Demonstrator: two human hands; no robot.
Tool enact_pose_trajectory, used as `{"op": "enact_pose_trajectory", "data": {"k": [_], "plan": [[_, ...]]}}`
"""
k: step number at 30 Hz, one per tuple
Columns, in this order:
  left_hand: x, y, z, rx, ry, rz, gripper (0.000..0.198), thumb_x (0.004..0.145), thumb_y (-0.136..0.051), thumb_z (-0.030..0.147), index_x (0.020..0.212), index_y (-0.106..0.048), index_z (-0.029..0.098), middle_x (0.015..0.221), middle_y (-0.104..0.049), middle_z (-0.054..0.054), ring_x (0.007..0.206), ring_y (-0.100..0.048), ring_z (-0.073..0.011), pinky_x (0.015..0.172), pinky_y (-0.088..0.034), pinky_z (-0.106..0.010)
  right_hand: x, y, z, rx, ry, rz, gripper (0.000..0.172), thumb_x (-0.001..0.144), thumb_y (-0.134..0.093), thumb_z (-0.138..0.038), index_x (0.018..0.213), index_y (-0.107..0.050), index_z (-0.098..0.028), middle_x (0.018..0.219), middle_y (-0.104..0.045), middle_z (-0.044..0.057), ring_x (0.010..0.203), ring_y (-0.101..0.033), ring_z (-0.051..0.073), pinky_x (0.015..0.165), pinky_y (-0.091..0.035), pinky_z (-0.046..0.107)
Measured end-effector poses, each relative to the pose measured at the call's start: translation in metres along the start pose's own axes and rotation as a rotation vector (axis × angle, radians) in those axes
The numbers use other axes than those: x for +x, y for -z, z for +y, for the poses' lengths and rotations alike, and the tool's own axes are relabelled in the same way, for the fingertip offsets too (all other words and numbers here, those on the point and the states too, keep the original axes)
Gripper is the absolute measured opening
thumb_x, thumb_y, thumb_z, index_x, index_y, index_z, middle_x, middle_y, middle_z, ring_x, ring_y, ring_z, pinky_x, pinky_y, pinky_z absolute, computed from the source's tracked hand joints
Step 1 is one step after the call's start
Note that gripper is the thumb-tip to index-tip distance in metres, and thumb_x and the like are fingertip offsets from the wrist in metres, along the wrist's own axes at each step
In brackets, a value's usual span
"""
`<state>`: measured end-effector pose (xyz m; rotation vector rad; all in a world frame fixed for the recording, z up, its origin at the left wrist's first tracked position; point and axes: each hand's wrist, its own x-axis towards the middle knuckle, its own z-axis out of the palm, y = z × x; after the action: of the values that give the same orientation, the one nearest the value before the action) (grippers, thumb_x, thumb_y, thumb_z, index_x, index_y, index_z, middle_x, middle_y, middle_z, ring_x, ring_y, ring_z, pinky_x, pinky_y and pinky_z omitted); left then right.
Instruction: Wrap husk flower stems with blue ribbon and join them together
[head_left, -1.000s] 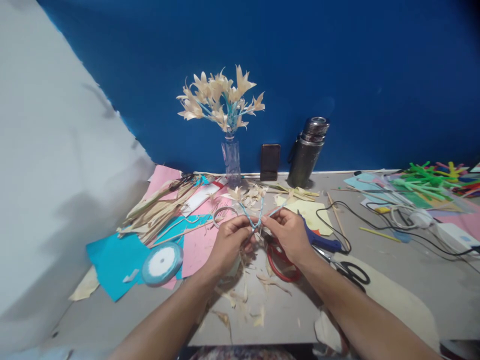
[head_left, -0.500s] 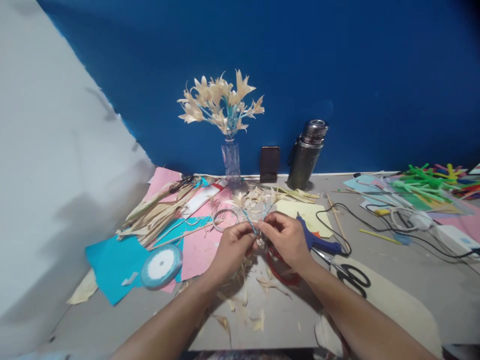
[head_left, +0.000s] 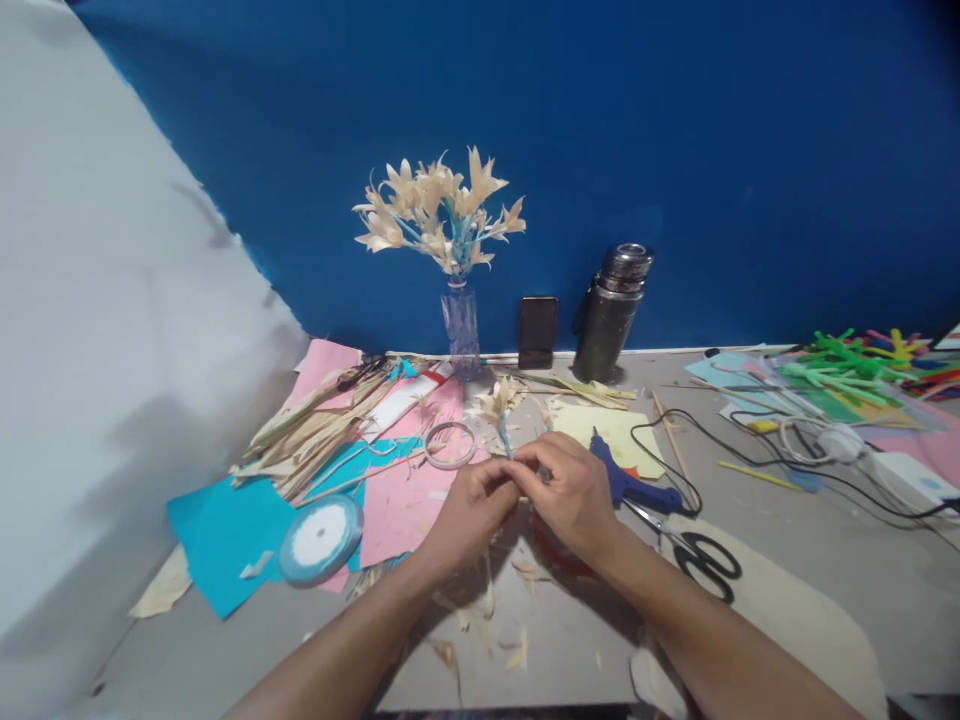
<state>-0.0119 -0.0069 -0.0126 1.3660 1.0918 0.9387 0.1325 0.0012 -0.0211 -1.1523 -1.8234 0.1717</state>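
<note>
Over the middle of the table, my left hand (head_left: 477,503) and my right hand (head_left: 568,487) meet at the fingertips. Both pinch the blue-wrapped stem of a pale husk flower (head_left: 499,402), whose petals stand up above the fingers. A second pale flower tip (head_left: 546,412) shows just behind my right hand; whether it is joined to the same stem is hidden. Beneath my right hand lies a red-handled tool (head_left: 559,555), mostly covered. Scraps of dry husk (head_left: 517,650) are strewn below my hands.
A clear vase (head_left: 460,330) of similar flowers stands at the back, near a phone (head_left: 538,332) and a flask (head_left: 613,312). To the right are a blue glue gun (head_left: 637,488), black-handled scissors (head_left: 709,562) and cables. Leftward lie a ribbon spool (head_left: 320,540), a tape ring (head_left: 450,445) and dry husks (head_left: 322,425).
The flower between my hands has turned more upright and shifted slightly right. My fingers have drawn closer together around its stem, and my right hand now covers more of it.
</note>
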Motion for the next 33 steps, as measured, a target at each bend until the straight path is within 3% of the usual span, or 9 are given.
{"op": "enact_pose_trajectory", "data": {"k": [7, 14, 17, 22, 33], "plan": [[0.005, 0.006, -0.012, -0.188, 0.108, -0.089, 0.019, 0.083, -0.057, 0.032, 0.075, -0.061, 0.015, 0.057, -0.051, 0.003, 0.048, -0.041, -0.0085, 0.048, -0.028, -0.022, 0.004, 0.003, -0.004, 0.187, -0.08, 0.039, 0.011, 0.087, -0.064, -0.019, 0.076, -0.066, -0.02, 0.072, -0.067, 0.001, 0.069, -0.061, 0.016, 0.066, -0.044, 0.027], [0.005, 0.005, -0.009, -0.066, 0.075, -0.142, 0.01, 0.079, -0.052, 0.02, 0.077, -0.061, 0.016, 0.055, -0.047, 0.006, 0.046, -0.038, -0.0072, 0.047, -0.027, -0.02, 0.007, 0.012, 0.0, 0.139, -0.075, 0.087, 0.011, 0.088, -0.062, -0.022, 0.078, -0.064, -0.02, 0.07, -0.067, 0.0, 0.063, -0.059, 0.014, 0.064, -0.044, 0.026], [0.003, 0.003, -0.006, -0.004, 0.032, -0.129, 0.012, 0.074, -0.048, 0.012, 0.075, -0.059, 0.017, 0.057, -0.048, 0.006, 0.048, -0.04, -0.0076, 0.049, -0.029, -0.02, 0.008, 0.014, 0.001, 0.063, -0.025, 0.052, 0.011, 0.088, -0.061, -0.019, 0.078, -0.065, -0.02, 0.072, -0.068, 0.001, 0.066, -0.061, 0.015, 0.066, -0.043, 0.027], [0.001, 0.002, -0.005, 0.014, 0.012, -0.114, 0.011, 0.074, -0.051, 0.013, 0.075, -0.062, 0.016, 0.057, -0.049, 0.006, 0.05, -0.039, -0.0081, 0.052, -0.032, -0.021, 0.007, 0.014, 0.002, -0.145, 0.166, -0.132, 0.014, 0.092, -0.06, -0.021, 0.081, -0.068, -0.02, 0.076, -0.07, 0.004, 0.075, -0.062, 0.019, 0.071, -0.042, 0.029], [0.0, 0.0, -0.013, 0.152, 0.085, -0.001, 0.032, 0.086, -0.05, 0.032, 0.06, -0.059, 0.016, 0.048, -0.052, 0.003, 0.048, -0.047, -0.0101, 0.05, -0.034, -0.021, 0.0, 0.011, -0.007, -0.144, 0.1, -0.146, 0.016, 0.093, -0.061, -0.023, 0.081, -0.072, -0.022, 0.078, -0.07, 0.003, 0.077, -0.062, 0.019, 0.072, -0.042, 0.029]]}}
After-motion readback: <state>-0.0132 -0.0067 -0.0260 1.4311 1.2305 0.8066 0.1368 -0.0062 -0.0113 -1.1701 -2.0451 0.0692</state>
